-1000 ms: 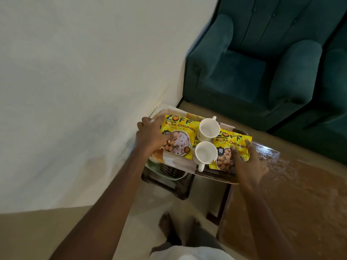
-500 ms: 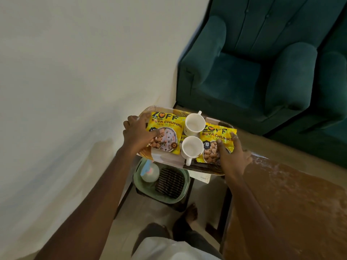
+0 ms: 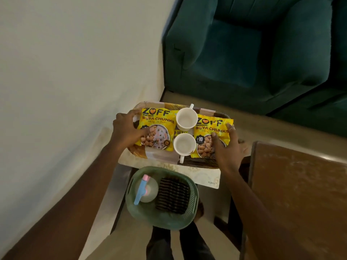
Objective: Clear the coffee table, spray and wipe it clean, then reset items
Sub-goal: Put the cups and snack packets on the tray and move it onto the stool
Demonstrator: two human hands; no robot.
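Observation:
A patterned tray [image 3: 159, 158] rests over a small pale side table [image 3: 202, 177]. On it lie two yellow soya-chunk packets, one left [image 3: 155, 128] and one right [image 3: 208, 136], with two white cups, far [image 3: 186, 118] and near [image 3: 184, 143], between them. My left hand [image 3: 127, 130] grips the tray's left end, thumb on the left packet. My right hand [image 3: 227, 147] grips the tray's right end, thumb on the right packet. The brown coffee table [image 3: 300, 194] is at right.
A green basket [image 3: 189, 218] below the tray holds a spray bottle [image 3: 144, 190] and a dark folded cloth [image 3: 172, 196]. A teal armchair [image 3: 253, 49] stands beyond. A pale wall [image 3: 65, 72] fills the left. My feet show under the basket.
The tray, held in both hands, has moved left off the coffee table and now sits over the side table. The green basket has come fully into view.

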